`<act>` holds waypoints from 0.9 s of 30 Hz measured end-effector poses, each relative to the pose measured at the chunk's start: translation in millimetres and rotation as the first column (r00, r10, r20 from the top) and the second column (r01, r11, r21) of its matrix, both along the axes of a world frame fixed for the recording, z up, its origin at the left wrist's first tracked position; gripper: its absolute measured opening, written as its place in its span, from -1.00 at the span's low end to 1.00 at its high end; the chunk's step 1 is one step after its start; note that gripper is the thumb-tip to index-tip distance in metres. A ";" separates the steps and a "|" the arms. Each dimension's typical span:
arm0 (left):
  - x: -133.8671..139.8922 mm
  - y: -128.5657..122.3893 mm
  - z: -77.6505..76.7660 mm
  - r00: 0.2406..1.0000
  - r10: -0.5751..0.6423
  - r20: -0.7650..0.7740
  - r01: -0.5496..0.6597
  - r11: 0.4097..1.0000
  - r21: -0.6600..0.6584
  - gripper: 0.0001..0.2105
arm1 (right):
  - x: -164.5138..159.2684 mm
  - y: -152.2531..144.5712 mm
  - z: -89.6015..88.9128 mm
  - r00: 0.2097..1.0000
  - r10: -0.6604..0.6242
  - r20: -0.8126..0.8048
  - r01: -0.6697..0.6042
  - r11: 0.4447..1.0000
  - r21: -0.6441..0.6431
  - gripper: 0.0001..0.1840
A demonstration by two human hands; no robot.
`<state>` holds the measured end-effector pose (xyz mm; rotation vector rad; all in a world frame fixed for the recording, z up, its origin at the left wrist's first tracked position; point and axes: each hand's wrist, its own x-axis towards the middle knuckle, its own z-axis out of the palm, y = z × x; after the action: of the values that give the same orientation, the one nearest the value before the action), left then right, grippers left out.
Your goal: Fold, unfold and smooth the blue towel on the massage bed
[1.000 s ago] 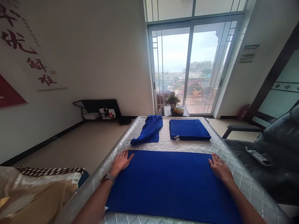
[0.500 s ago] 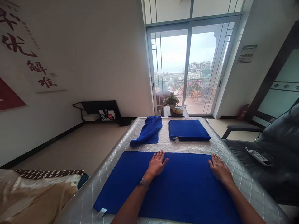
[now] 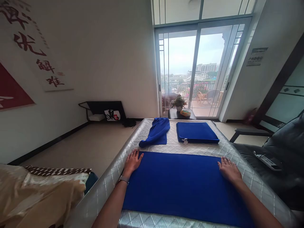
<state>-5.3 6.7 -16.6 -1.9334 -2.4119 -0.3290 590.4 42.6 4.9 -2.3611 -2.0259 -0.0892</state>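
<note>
A blue cloth [image 3: 182,183] lies spread flat across the silvery quilted mattress [image 3: 152,218] in front of me. My left hand [image 3: 132,162] rests on its far left corner, fingers stretched out, with a band on the wrist. On the far right corner lies my right hand [image 3: 230,169], palm down and fingers extended. Beyond the spread cloth, a loosely crumpled blue cloth [image 3: 156,133] is on the left. To its right sits a neat stack of folded blue cloths [image 3: 198,131] with a white tag at its front edge.
A black leather chair [image 3: 287,158] with a power strip [image 3: 267,161] stands to the right. Brown and cream bedding [image 3: 47,196] is at the lower left. Past the mattress, a small table [image 3: 173,115] holds a potted plant [image 3: 179,102] before the sliding glass door [image 3: 197,69].
My left hand has slid left from the cloth's upper middle to its far left corner. My right hand stays on the right corner. The view has shifted slightly left.
</note>
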 end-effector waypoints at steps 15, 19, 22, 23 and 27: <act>5.0 -1.0 1.7 1.000 0.000 -0.009 0.000 0.999 0.036 -0.35 | -204.7 -34.1 15.6 0.849 0.463 -0.253 -0.487 0.873 -0.035 -0.28; 6.0 -1.4 3.0 1.000 0.004 0.001 -0.004 0.999 0.037 -0.35 | -122.8 -23.6 4.4 0.925 0.348 -0.152 -0.359 0.932 -0.051 -0.28; 7.6 -1.5 3.9 1.000 0.014 0.002 -0.014 1.000 0.027 -0.34 | -54.1 -15.0 -3.2 0.970 0.227 -0.083 -0.232 0.972 -0.047 -0.27; 8.1 -1.4 4.2 1.000 0.022 0.004 -0.022 1.000 0.014 -0.33 | -34.3 -12.5 -5.2 0.980 0.188 -0.069 -0.191 0.981 -0.043 -0.27; 6.4 -0.4 6.1 1.000 0.029 -0.010 -0.029 0.999 -0.017 -0.34 | 11.3 -7.0 -7.3 0.993 0.107 -0.057 -0.109 0.993 -0.042 -0.28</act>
<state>1.1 6.3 -10.4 -1.9005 -2.4419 -0.2974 601.7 35.6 -2.4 -2.2469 -2.1471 0.0242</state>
